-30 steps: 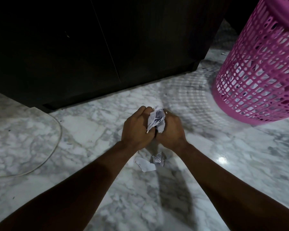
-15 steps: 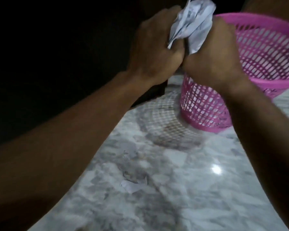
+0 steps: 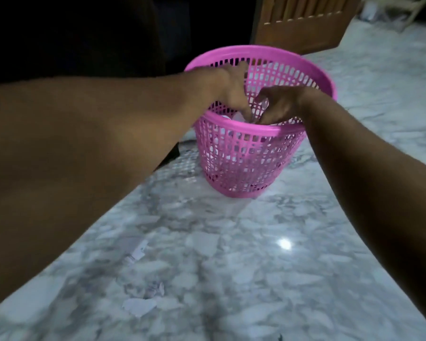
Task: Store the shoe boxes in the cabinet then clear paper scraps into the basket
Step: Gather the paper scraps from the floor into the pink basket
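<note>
Hands lowered into one basket (image 3: 241, 130); three floor scraps (image 3: 139, 306).

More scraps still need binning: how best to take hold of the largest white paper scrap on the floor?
Pinch the largest white paper scrap at its ragged right edge, coming straight down. It lies flat on the marble floor, so an edge likely lifts easiest.

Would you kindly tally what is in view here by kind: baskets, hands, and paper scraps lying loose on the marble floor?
Pink basket: 1
Hands, left hand and right hand: 2
Loose paper scraps on the floor,: 3
Total: 6
</note>
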`<state>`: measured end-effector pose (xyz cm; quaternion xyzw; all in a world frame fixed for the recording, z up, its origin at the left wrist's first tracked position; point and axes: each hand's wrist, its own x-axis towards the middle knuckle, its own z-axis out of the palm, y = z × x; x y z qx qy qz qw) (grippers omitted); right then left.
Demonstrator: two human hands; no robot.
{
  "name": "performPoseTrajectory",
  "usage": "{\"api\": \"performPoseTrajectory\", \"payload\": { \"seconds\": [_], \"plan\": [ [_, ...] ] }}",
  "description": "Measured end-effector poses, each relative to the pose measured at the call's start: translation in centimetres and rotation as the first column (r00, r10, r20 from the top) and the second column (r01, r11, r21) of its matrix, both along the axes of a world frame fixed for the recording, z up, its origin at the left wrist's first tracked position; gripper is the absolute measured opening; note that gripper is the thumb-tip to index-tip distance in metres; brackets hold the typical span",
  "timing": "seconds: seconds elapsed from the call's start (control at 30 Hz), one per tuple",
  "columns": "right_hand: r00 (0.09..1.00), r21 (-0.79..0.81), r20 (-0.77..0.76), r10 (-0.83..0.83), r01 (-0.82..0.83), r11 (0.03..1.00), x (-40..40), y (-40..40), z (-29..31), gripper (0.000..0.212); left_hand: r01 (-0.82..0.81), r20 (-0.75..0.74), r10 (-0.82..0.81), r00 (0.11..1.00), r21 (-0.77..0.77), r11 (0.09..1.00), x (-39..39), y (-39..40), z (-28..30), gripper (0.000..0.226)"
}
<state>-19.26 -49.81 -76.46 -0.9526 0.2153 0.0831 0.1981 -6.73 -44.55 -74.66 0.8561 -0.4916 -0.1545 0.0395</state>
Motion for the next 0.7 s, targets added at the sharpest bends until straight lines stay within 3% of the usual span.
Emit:
{"api": "performPoseTrajectory", "payload": {
  "seconds": [0.07, 0.13, 0.2, 0.3, 0.43, 0.5, 0.53, 0.6, 0.7],
  "plan": [
    [0.989, -0.073, 0.119, -0.086, 0.095, 0.993, -0.7, -2.5, 0.9, 0.059, 0.028, 0.045, -0.024, 0.999, -0.075, 0.997, 0.3, 0.0, 1.0, 0.115],
    [0.988, -0.160, 0.069, -0.135, 0.145, 0.977, -0.1, -2.9, 0.5, 0.052, 0.041, -0.034, -0.052, 0.998, -0.271, 0.962, 0.4, -0.2, 1.3, 0.089],
    [0.951, -0.167, 0.243, -0.190, 0.234, 0.958, 0.1, -2.7, 0.5, 0.046, 0.048, -0.085, -0.097, 0.992, -0.452, 0.891, 0.2, 0.1, 1.5, 0.063],
    [0.826, -0.141, 0.509, -0.241, 0.357, 0.924, 0.1, -2.8, 0.9, 0.043, 0.049, -0.056, -0.113, 0.992, -0.653, 0.756, -0.5, 1.6, 1.8, 0.042],
    [0.608, -0.220, 0.791, -0.072, 0.392, 0.893, -2.3, 1.6, 1.1, 0.045, 0.005, -0.052, -0.108, 0.993, -0.879, 0.477, -1.4, 6.3, 0.8, 0.029],
    [0.466, -0.175, 0.885, 0.002, 0.329, 0.928, -3.9, 5.2, 0.0, 0.033, -0.027, -0.070, -0.091, 0.993, -0.916, 0.400, -2.0, 10.0, -1.0, 0.023],
    [0.417, -0.150, 0.909, 0.018, 0.287, 0.946, -4.7, 7.4, -1.2, 0.026, -0.071, -0.106, -0.065, 0.992, -0.912, 0.405, -2.4, 12.2, -2.6, 0.020],
    [0.418, -0.088, 0.908, 0.010, 0.167, 0.982, -6.0, 12.2, -4.4, 0.015, -0.161, -0.185, -0.006, 0.983, -0.871, 0.465, -3.1, 16.8, -6.4, 0.017],
    [0.603, 0.049, 0.797, -0.023, -0.027, 0.998, -7.1, 18.7, -11.4, 0.017, -0.295, -0.269, 0.143, 0.952, -0.696, 0.654, -3.0, 24.0, -13.8, 0.019]
  ]
}}
